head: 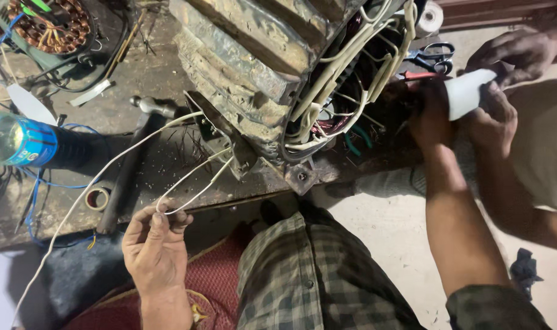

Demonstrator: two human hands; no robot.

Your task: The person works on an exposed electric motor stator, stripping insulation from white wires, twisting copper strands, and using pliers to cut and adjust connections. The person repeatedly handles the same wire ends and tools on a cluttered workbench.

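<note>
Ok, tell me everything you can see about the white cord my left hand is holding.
The white cord is thin, smooth and looks like string or sleeved wire. The left hand pinches a loop of it between fingertips below the bench edge. Two strands run up and right from the loop to the big, worn motor housing. Another length passes over the hammer and trails down left out of view. It looks lightly taut, not knotted.

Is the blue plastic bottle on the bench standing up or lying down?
Lying down. The blue plastic bottle rests on its side on the workbench, its length running left to right, at the picture's left edge.
</note>
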